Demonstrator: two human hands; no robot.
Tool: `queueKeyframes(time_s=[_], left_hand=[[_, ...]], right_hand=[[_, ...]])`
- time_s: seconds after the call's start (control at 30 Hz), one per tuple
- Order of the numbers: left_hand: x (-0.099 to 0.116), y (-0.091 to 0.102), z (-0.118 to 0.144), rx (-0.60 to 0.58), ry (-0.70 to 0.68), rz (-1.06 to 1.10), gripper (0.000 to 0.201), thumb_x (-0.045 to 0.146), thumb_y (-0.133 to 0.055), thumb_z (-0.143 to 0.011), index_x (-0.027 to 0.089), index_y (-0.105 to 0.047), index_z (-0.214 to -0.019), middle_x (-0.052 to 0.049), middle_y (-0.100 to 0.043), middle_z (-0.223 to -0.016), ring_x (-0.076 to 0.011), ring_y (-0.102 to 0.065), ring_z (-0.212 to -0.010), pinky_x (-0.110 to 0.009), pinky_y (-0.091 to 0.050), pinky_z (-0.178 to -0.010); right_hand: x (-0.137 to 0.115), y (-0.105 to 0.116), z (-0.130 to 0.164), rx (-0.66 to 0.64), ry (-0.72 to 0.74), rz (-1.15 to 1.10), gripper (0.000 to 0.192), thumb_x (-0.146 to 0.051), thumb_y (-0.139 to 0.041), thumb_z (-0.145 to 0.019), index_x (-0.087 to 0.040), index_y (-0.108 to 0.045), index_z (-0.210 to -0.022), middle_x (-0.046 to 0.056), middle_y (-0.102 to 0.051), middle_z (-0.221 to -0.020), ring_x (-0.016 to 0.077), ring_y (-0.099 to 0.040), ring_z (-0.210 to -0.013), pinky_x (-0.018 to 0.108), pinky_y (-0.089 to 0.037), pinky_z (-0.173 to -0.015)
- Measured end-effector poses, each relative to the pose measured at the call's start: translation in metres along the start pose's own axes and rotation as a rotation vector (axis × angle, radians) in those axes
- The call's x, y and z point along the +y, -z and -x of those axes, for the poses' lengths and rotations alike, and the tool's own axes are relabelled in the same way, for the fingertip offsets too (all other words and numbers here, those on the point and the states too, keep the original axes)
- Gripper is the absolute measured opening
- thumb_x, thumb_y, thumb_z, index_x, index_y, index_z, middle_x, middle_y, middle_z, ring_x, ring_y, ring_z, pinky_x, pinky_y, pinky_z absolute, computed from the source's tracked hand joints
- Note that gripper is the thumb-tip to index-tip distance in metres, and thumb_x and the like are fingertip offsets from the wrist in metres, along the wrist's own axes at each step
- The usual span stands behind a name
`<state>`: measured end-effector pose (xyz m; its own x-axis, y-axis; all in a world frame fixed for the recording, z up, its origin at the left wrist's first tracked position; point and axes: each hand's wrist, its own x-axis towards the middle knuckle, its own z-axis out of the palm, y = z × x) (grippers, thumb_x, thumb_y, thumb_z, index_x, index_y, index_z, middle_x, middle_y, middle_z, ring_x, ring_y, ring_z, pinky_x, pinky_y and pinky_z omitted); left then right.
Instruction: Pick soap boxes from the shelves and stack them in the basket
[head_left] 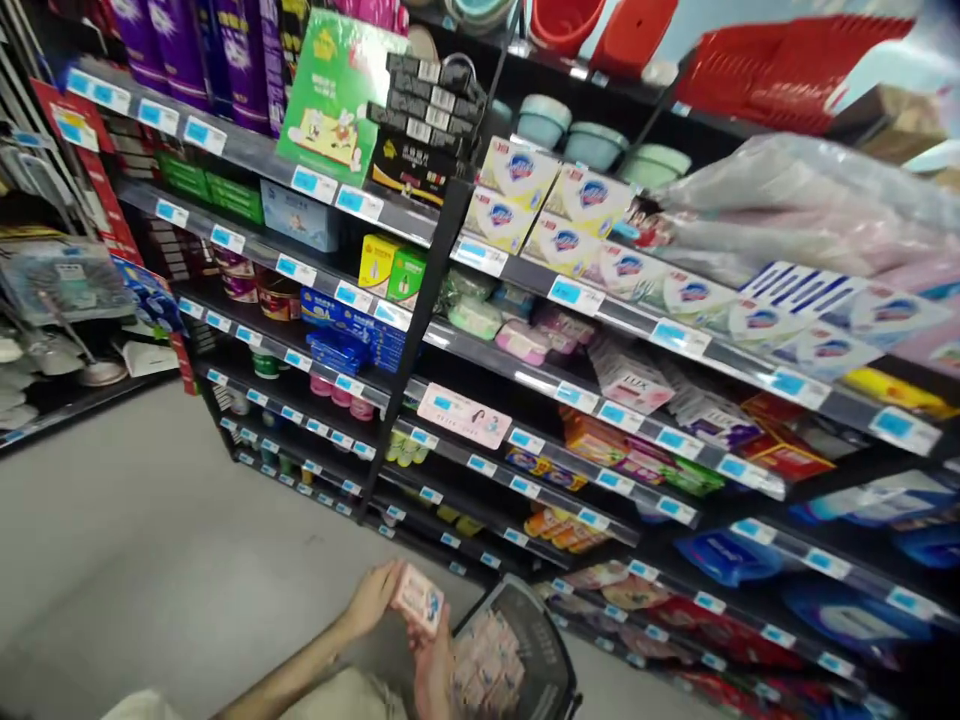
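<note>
A small pink box (418, 597) with dark print and a blue figure on its face is between my two hands, low in the middle of the view. My left hand (375, 595) grips its left end with the fingers closed. From below and the right, my right hand (433, 655) is wrapped round the other end. Close by on the right is a dark shopping basket (544, 625), in which several similar pink boxes (491, 660) lie. Part of the basket is cut off by the bottom edge of the view.
Tall dark shelving (442, 290) runs across the view, stocked with white soap boxes (574, 190), purple spray cans (247, 70) and blue packs (341, 335). Grey floor (180, 540) lies at left. A clear plastic bag (787, 190) rests on soap boxes at right.
</note>
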<state>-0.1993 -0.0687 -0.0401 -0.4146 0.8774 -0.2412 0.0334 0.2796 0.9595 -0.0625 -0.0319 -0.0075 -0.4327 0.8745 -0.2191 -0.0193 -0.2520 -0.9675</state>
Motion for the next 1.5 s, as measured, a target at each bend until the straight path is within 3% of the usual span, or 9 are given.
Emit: queueKeyframes(time_s=[0.03,0.1,0.2,0.37,0.53,0.7,1.07,1.3,1.5], left_hand=[[0.001,0.013,0.002,0.001,-0.022,-0.029,0.078,0.094,-0.031,-0.086,0.022,-0.058,-0.072,-0.003,-0.062,-0.059,-0.0222,-0.060,-0.058,-0.033,-0.045,-0.056],[0.002,0.036,0.009,0.001,-0.052,-0.078,0.074,0.091,-0.030,-0.088,0.023,-0.056,-0.071,-0.003,-0.060,-0.057,-0.0219,-0.059,-0.056,-0.033,-0.044,-0.057],[0.001,0.063,0.021,-0.006,-0.036,-0.113,0.067,0.085,-0.033,-0.091,0.024,-0.052,-0.073,-0.002,-0.059,-0.058,-0.0211,-0.059,-0.058,-0.032,-0.045,-0.061],[0.006,0.087,0.032,0.030,-0.052,-0.149,0.058,0.076,-0.033,-0.096,0.024,-0.048,-0.076,-0.001,-0.059,-0.064,-0.0192,-0.055,-0.061,-0.030,-0.042,-0.062],[0.037,0.097,0.028,0.073,-0.151,-0.193,0.053,0.068,-0.032,-0.100,0.025,-0.044,-0.072,0.003,-0.049,-0.058,-0.0164,-0.047,-0.057,-0.029,-0.036,-0.060],[0.058,0.108,0.028,0.014,-0.222,-0.236,0.048,0.063,-0.032,-0.101,0.025,-0.042,-0.073,0.003,-0.049,-0.058,-0.0162,-0.047,-0.055,-0.030,-0.037,-0.061],[0.065,0.128,0.031,-0.063,0.044,0.171,0.064,0.082,-0.045,-0.091,0.019,-0.060,-0.087,-0.003,-0.070,-0.071,-0.0186,-0.065,-0.054,-0.031,-0.055,-0.059],[0.087,0.139,0.034,0.051,-0.122,0.009,0.056,0.069,-0.036,-0.102,0.023,-0.049,-0.073,0.001,-0.059,-0.058,-0.0169,-0.059,-0.057,-0.028,-0.045,-0.060],[0.102,0.140,0.030,0.049,-0.196,-0.179,0.053,0.065,-0.032,-0.102,0.024,-0.043,-0.070,0.002,-0.050,-0.058,-0.0147,-0.048,-0.056,-0.028,-0.037,-0.061]], right_hand=[[0.012,-0.008,0.003,0.151,0.000,-0.023,0.077,-0.103,-0.032,-0.075,-0.033,-0.064,-0.070,-0.002,-0.063,-0.049,0.0238,-0.054,-0.035,0.031,-0.029,-0.031],[0.028,-0.019,0.005,0.336,-0.027,-0.039,0.075,-0.103,-0.039,-0.071,-0.031,-0.060,-0.065,-0.003,-0.060,-0.045,0.0225,-0.051,-0.032,0.032,-0.031,-0.033],[0.033,-0.026,0.004,0.377,-0.085,-0.023,0.070,-0.096,-0.054,-0.076,-0.027,-0.063,-0.066,-0.001,-0.064,-0.049,0.0215,-0.057,-0.039,0.034,-0.043,-0.041],[0.012,-0.032,0.004,0.332,-0.043,0.109,0.074,-0.094,-0.053,-0.079,-0.022,-0.063,-0.066,0.002,-0.063,-0.049,0.0195,-0.057,-0.041,0.031,-0.047,-0.044],[-0.005,-0.033,0.005,0.315,0.016,0.283,0.069,-0.084,-0.048,-0.090,-0.021,-0.064,-0.067,0.001,-0.062,-0.049,0.0177,-0.056,-0.042,0.030,-0.049,-0.048],[-0.011,-0.031,0.001,0.302,0.057,0.225,0.058,-0.078,-0.054,-0.091,-0.021,-0.065,-0.086,-0.001,-0.065,-0.064,0.0167,-0.056,-0.046,0.029,-0.045,-0.046],[-0.036,-0.058,0.011,0.261,0.156,0.290,0.049,-0.072,-0.046,-0.100,-0.026,-0.052,-0.085,-0.007,-0.051,-0.056,0.0144,-0.046,-0.048,0.027,-0.036,-0.048],[-0.057,-0.061,0.009,0.288,0.190,0.354,0.053,-0.074,-0.043,-0.101,-0.025,-0.051,-0.083,-0.007,-0.046,-0.057,0.0146,-0.042,-0.052,0.028,-0.035,-0.052],[-0.068,-0.054,0.007,0.368,0.284,0.443,0.052,-0.071,-0.043,-0.102,-0.023,-0.055,-0.085,-0.003,-0.055,-0.070,0.0168,-0.048,-0.067,0.030,-0.039,-0.065]])
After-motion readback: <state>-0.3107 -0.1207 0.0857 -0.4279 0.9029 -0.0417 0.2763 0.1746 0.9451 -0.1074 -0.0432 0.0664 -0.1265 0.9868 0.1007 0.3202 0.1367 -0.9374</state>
